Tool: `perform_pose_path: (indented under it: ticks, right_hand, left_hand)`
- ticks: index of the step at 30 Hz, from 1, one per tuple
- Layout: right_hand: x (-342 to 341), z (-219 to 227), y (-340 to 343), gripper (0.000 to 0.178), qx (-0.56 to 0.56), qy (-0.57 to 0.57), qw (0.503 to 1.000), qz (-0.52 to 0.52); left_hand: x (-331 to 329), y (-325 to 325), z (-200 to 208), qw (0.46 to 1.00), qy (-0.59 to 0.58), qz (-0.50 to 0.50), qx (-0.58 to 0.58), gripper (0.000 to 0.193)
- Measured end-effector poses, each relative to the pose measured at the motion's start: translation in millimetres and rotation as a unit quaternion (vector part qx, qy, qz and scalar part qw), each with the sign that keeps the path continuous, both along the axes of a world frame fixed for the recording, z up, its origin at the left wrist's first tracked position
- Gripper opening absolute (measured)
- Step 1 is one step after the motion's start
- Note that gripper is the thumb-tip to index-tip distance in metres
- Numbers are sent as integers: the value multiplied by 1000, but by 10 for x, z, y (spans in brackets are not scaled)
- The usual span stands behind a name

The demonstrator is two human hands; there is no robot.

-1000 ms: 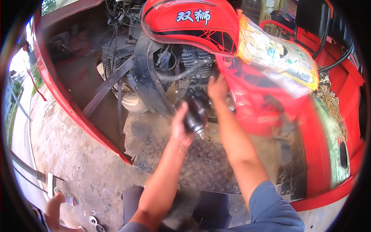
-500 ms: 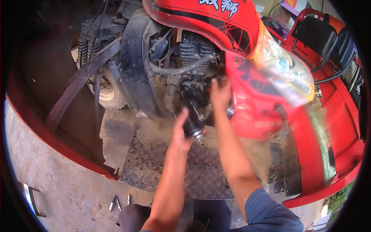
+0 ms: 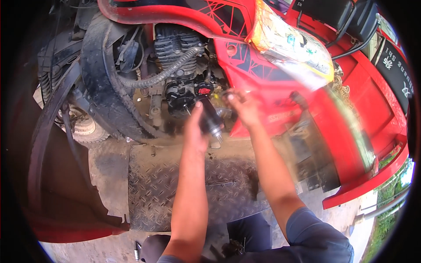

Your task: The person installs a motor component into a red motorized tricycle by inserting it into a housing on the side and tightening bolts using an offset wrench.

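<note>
My left hand is wrapped round a black cylindrical starter motor, its silver nose and toothed shaft tilted down toward me. Just to its right, my right hand has thumb and fingers pinched together at a small dark part, too blurred to name. Both hands are in front of the lower side of a dirty finned engine. Behind the motor, a round black engine cover shows in part.
A ribbed hose crosses the engine. The red body panel bears a plastic bag. Below lies a dusty tread-plate floorboard with a thin metal rod on it. A small spring lies near its far edge.
The view has swung right, so the engine sits further left. Both hands have moved right relative to the engine, the starter motor still in my left hand.
</note>
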State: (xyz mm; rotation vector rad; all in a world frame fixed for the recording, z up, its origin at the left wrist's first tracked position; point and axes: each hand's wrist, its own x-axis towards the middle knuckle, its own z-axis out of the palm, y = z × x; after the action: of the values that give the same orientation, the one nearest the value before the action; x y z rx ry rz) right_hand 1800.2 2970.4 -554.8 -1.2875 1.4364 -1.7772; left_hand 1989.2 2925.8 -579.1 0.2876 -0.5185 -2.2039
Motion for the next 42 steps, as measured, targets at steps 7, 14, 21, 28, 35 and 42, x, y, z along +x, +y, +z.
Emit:
perform_pose_path:
  ticks: [7, 14, 21, 28, 35, 42]
  right_hand:
    - [-131, 12, -56, 20, 58, 91, 994, -10]
    - [-66, 56, -24, 49, 5, -1, 996, 89]
    - [36, 160, 41, 27, 4, 268, 963, -38]
    - [-164, 49, 68, 34, 17, 254, 965, -66]
    - [-333, 25, 194, 23, 61, 104, 993, 11]
    - [-216, -7, 402, 27, 50, 141, 987, -63]
  left_hand:
    - [13, 33, -70, 994, 108, 18, -27, 52]
    - [37, -40, -27, 988, 142, 54, -18, 65]
    - [-92, -113, 122, 992, 115, -40, -31, 59]
    - [-394, -306, 183, 977, 101, -142, -122, 47]
    - [-593, -249, 138, 974, 45, -187, -120, 52]
    - [-699, -178, 66, 974, -16, -190, -120, 42]
